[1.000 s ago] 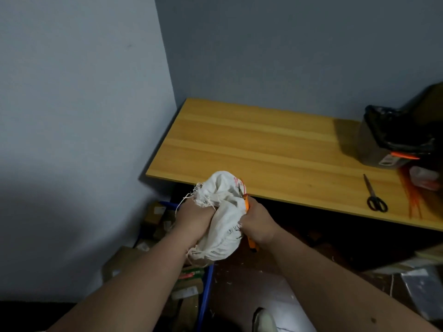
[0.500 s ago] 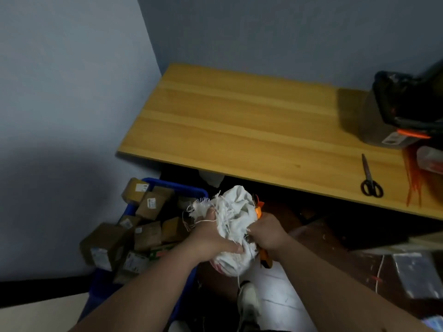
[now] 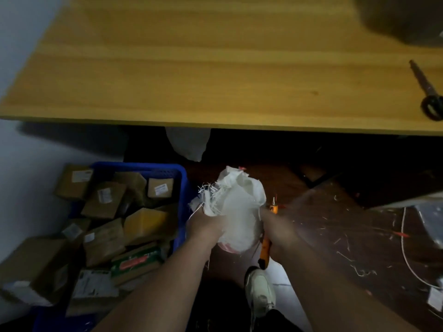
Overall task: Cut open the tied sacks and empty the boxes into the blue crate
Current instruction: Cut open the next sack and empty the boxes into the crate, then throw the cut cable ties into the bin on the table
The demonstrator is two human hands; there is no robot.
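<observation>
White sack (image 3: 236, 212), bunched with a frayed edge, held above floor just right of blue crate (image 3: 181, 185); left hand (image 3: 206, 230) grips its side, right hand (image 3: 279, 232) holds sack plus orange box cutter (image 3: 265, 251). Crate piled with brown boxes (image 3: 105, 200), white labels too blurred to read. Scissors (image 3: 428, 94) lie on wooden table (image 3: 191, 68).

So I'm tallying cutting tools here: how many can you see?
2. An orange utility knife is held in the right hand, beside the white sack. Black scissors lie on the wooden table, far right. Others may be hidden.
</observation>
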